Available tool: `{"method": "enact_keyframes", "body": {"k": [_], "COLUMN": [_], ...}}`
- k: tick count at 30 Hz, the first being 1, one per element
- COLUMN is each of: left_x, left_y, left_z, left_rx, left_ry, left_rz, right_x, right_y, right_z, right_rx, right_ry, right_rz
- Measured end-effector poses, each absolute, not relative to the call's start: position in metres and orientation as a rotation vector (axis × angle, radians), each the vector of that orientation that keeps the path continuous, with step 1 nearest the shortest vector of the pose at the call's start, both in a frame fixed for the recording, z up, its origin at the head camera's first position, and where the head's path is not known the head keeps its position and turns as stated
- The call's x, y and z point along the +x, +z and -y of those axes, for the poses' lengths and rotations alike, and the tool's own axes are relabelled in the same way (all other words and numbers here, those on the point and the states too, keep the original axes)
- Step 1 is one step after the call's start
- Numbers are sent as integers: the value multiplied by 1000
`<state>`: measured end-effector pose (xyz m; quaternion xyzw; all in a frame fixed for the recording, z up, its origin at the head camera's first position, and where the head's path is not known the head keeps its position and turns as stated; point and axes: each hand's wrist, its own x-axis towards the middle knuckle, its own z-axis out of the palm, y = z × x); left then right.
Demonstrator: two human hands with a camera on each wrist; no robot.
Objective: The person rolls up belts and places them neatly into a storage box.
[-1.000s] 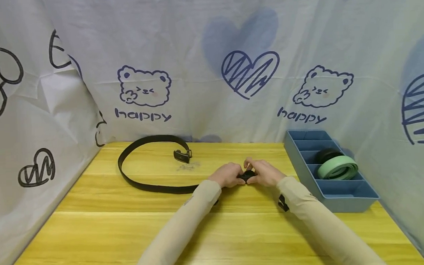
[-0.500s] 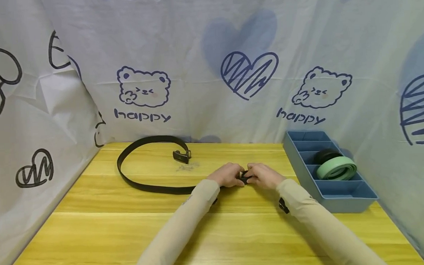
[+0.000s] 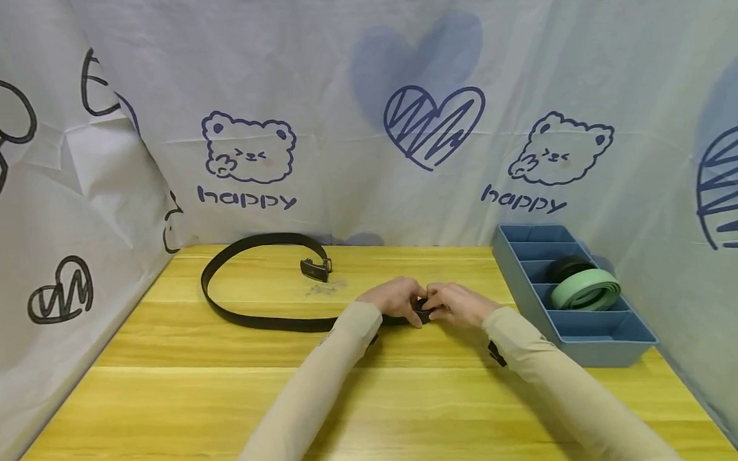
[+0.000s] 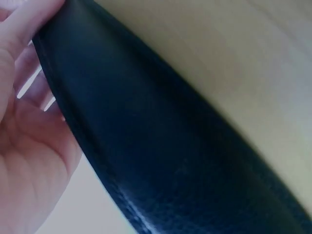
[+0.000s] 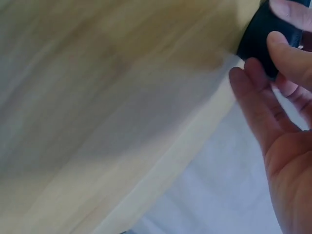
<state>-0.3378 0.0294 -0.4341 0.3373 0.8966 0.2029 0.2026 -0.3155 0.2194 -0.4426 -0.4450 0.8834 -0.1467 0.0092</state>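
Observation:
A black leather belt (image 3: 287, 323) lies in a wide curve on the wooden table, standing on its edge, with its dark buckle (image 3: 315, 270) at the far end. Its other end is curled into a small roll between both hands. My left hand (image 3: 398, 299) pinches the strap at the roll's left side. In the left wrist view the strap (image 4: 126, 107) runs large past the palm. My right hand (image 3: 460, 304) pinches the roll from the right. The right wrist view has the right thumb pressed on the belt (image 5: 258, 44), with fingertips behind it.
At the right stands a blue-grey divided box (image 3: 605, 354). A rolled green belt (image 3: 587, 291) and a rolled black belt (image 3: 570, 267) sit in its compartments. A printed white cloth (image 3: 341, 123) hangs behind the table (image 3: 229, 412).
Both hands have shifted slightly left with the rolled end. The right index finger, raised a second ago, has come down onto the roll. The buckle end has stayed in place.

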Motion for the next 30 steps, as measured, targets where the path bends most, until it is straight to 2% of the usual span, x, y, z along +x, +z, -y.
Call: {"method": "enact_keyframes", "body": {"k": [9, 21, 30], "left_x": [-332, -332, -329], "left_y": [-437, -435, -435], "left_z": [-38, -24, -29], "left_rx": [948, 921, 966], "left_ry": [510, 518, 510], "left_rz": [-2628, -2484, -2594], "right_x": [-305, -312, -305], "right_y": [-442, -441, -441], "right_z": [-207, -214, -207], "right_rx": [-1323, -1505, -1376], "right_ry": [-377, -412, -353], "right_rz": [-2832, -2717, -2796]}}
